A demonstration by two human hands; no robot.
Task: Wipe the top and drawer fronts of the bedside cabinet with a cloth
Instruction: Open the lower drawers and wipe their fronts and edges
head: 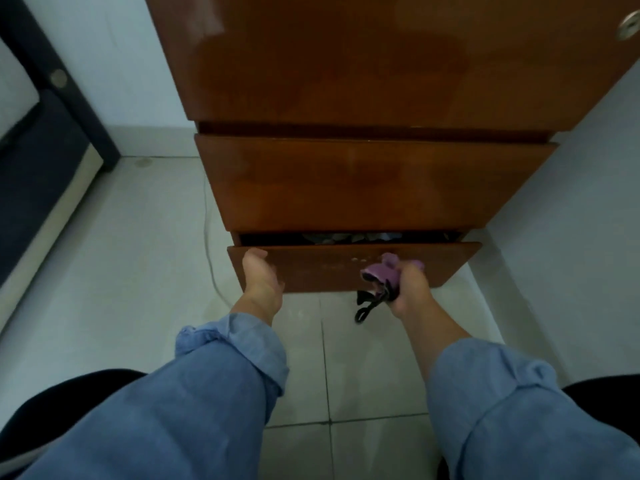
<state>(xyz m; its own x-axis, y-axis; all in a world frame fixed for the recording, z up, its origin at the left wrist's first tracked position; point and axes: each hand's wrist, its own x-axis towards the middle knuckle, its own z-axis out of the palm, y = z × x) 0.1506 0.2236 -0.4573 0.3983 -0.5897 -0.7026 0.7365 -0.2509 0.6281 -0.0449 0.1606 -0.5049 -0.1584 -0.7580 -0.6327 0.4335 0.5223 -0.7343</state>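
Observation:
I look down on a glossy brown wooden bedside cabinet. Its upper drawer front is closed. The lower drawer stands slightly pulled out, with dark items visible in the gap. My left hand rests flat on the left end of that lower drawer front, fingers apart. My right hand grips a bunched purple cloth pressed against the middle of the same front. A black loop hangs below the cloth.
A thin pale cable runs down the tiled floor left of the cabinet. A dark bed frame lies at the far left. White walls flank the cabinet. A round metal fitting sits on the cabinet top's right corner.

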